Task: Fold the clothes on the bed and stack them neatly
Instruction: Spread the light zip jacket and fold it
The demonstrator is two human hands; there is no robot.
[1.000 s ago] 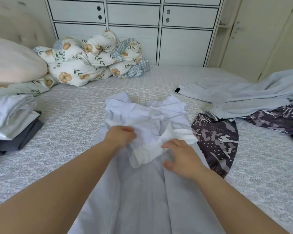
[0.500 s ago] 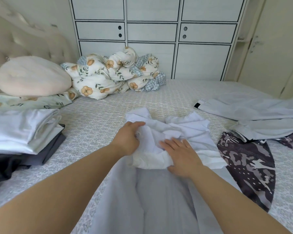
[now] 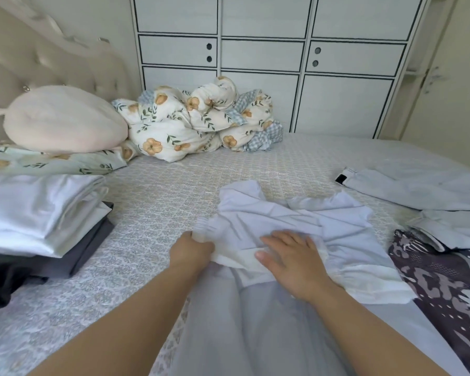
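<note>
At centre, the pale blue-white garment (image 3: pixel 288 226) lay spread on the bed (image 3: pixel 160 191). The left hand (image 3: pixel 192 249) gripped its bunched edge at 9 o'clock, fingers curled round the fabric; the right hand (image 3: pixel 291 260) pressed flat on it, fingers straight. A folded stack (image 3: pixel 38 213) sat at 9 o'clock, unfolded grey clothes (image 3: pixel 423 191) at 2 o'clock, and a camouflage-print garment (image 3: pixel 445 289) at 3 o'clock.

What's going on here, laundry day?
Yes, someone is folding clothes on the bed. The left hand grips the edge of a pale blue garment while the right hand presses flat on it. A folded stack sits to the left; a grey garment and a camouflage-print one wait on the right.
</note>
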